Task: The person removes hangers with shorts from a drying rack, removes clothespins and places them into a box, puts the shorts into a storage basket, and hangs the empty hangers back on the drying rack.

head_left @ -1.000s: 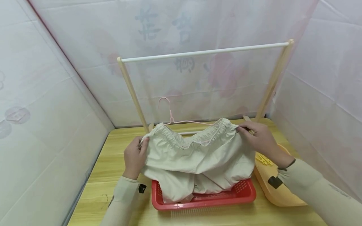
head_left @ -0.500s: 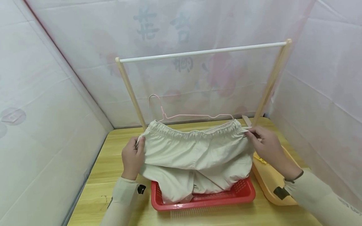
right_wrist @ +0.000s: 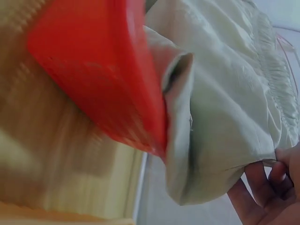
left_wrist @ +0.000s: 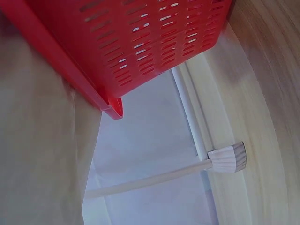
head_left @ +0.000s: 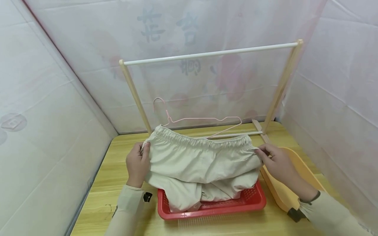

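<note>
Cream elastic-waist trousers (head_left: 192, 160) are stretched between both hands, their lower part bunched in a red plastic basket (head_left: 212, 211). My left hand (head_left: 138, 165) grips the waistband's left end, thumb on the front. At the other side my right hand (head_left: 276, 160) pinches the cloth just below the waistband, which the right wrist view shows between thumb and fingertips. Behind the waistband stands a pink wire hanger (head_left: 200, 118). Its hook points up at the left and its right shoulder shows above the cloth. The hanger's lower left part is hidden by the trousers.
A drying rack with a white top rail (head_left: 211, 55) and wooden posts stands at the back of the wooden table (head_left: 109, 177). Right of the basket lies a yellow tray (head_left: 283, 196), partly covered by my right forearm. Pale cloth walls (head_left: 44, 131) enclose the table.
My right hand has moved outward, then down with the waistband's right side. The hanger has shifted left, its right shoulder now visible above the waistband. My left hand has hardly moved.
</note>
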`<state>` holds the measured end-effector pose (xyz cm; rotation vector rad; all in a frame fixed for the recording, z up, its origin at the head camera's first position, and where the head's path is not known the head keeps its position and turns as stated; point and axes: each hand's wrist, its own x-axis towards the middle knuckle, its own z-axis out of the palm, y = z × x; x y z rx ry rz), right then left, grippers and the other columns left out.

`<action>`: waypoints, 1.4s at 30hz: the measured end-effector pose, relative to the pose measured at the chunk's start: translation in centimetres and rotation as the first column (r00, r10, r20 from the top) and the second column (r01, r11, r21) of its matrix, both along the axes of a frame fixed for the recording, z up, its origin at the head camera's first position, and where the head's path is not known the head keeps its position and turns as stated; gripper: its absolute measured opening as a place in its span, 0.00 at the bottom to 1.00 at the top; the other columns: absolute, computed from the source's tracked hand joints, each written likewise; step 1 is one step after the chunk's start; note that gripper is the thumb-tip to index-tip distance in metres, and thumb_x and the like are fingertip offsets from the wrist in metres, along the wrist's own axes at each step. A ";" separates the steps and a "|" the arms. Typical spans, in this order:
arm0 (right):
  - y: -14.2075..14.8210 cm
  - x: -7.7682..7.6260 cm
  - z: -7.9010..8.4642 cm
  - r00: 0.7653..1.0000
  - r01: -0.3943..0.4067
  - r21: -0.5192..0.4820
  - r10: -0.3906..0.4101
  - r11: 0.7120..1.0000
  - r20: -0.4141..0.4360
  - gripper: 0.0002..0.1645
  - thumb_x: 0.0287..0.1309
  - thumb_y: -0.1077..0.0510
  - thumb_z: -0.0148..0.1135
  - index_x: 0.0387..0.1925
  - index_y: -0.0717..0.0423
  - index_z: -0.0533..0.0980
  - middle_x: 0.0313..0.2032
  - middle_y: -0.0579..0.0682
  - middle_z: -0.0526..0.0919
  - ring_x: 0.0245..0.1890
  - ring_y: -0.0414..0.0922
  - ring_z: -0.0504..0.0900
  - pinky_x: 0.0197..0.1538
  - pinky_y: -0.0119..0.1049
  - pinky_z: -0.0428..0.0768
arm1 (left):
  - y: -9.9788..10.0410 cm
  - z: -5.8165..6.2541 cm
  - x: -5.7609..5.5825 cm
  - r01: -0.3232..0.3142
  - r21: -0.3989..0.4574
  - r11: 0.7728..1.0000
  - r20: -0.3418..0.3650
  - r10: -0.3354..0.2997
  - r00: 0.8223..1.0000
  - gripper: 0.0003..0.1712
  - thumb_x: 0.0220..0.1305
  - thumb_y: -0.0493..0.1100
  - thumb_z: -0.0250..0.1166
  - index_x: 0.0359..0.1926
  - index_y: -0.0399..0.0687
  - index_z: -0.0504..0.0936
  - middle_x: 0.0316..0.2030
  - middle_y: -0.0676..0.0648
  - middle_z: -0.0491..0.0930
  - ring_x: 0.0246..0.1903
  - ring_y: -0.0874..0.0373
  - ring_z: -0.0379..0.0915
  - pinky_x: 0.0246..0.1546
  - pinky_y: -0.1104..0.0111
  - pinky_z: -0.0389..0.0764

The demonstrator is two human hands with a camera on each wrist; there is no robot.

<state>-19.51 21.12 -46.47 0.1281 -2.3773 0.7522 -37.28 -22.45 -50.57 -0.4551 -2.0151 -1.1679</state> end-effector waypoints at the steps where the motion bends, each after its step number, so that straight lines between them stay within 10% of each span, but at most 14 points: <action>1: -0.1 0.2 -0.3 1.000 -0.006 -0.008 0.006 1.000 0.015 0.06 0.66 0.67 0.67 0.33 0.54 0.82 0.23 0.42 0.80 0.22 0.33 0.73 0.26 0.25 0.72 | 0.0 0.0 0.0 -0.004 0.001 1.000 0.005 0.004 1.000 0.12 0.73 0.43 0.65 0.35 0.38 0.82 0.24 0.41 0.82 0.21 0.49 0.73 0.24 0.56 0.70; 16: -3.7 1.5 -3.7 0.912 -0.160 -0.170 0.212 0.972 0.351 0.06 0.75 0.59 0.59 0.38 0.49 0.76 0.26 0.41 0.74 0.27 0.35 0.73 0.29 0.32 0.74 | 0.3 0.0 0.1 0.000 0.053 0.999 0.041 -0.002 0.999 0.13 0.74 0.44 0.65 0.35 0.38 0.82 0.24 0.42 0.82 0.21 0.52 0.71 0.23 0.59 0.69; 23: -3.9 1.7 -3.9 0.852 -0.353 0.020 0.312 0.935 0.421 0.03 0.72 0.55 0.64 0.40 0.43 0.77 0.30 0.32 0.75 0.30 0.30 0.72 0.33 0.31 0.75 | 0.4 0.1 0.5 0.018 0.035 0.999 0.072 -0.021 0.997 0.13 0.73 0.45 0.65 0.36 0.38 0.83 0.26 0.41 0.83 0.21 0.53 0.71 0.24 0.61 0.69; 30: -2.6 1.8 -3.6 0.814 -0.533 0.236 0.415 0.813 0.407 0.12 0.66 0.57 0.69 0.48 0.39 0.80 0.45 0.32 0.80 0.44 0.33 0.79 0.48 0.38 0.83 | 0.7 0.2 0.9 0.065 -0.015 0.998 0.098 -0.063 0.993 0.12 0.73 0.45 0.66 0.38 0.39 0.84 0.27 0.42 0.84 0.23 0.52 0.72 0.26 0.60 0.71; 34: -1.7 1.7 -2.4 0.833 -0.543 0.226 0.484 0.809 0.268 0.19 0.58 0.65 0.71 0.48 0.42 0.82 0.45 0.35 0.83 0.43 0.34 0.80 0.50 0.30 0.81 | 0.9 0.4 1.4 0.086 -0.058 0.995 0.099 -0.080 0.992 0.11 0.72 0.45 0.67 0.37 0.41 0.84 0.27 0.41 0.84 0.23 0.51 0.73 0.26 0.58 0.72; 42: -1.3 -0.8 1.1 0.917 -0.212 0.193 0.264 0.958 -0.300 0.18 0.66 0.56 0.57 0.47 0.65 0.83 0.42 0.55 0.85 0.46 0.46 0.79 0.59 0.22 0.69 | 1.3 1.2 1.6 0.163 -0.118 0.980 0.037 -0.160 0.986 0.08 0.71 0.42 0.68 0.35 0.44 0.83 0.27 0.45 0.84 0.23 0.57 0.72 0.26 0.61 0.73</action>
